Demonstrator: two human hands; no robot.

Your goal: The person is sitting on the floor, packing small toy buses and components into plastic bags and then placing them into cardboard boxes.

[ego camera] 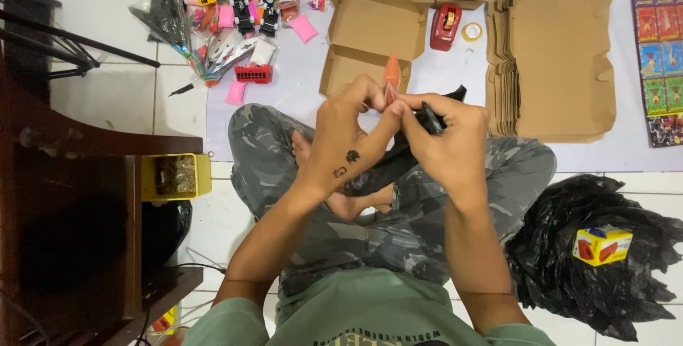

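Pinching a small orange toy (392, 76) in left hand (353, 129), right hand (445, 143) gripping black plastic (431, 118). Open cardboard box (373, 36) at twelve o'clock unfilled; flat boxes (558, 65) at two unfolded.

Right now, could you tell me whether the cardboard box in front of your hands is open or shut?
Open: the cardboard box has its lid flap raised.

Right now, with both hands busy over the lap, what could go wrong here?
1. The left hand and right hand pinch a small orange toy and a black piece by the fingertips, above crossed legs; either could slip and fall into the lap.
2. The open cardboard box lies close ahead; a forward reach might knock it.
3. The loose toy pile may scatter if bumped.
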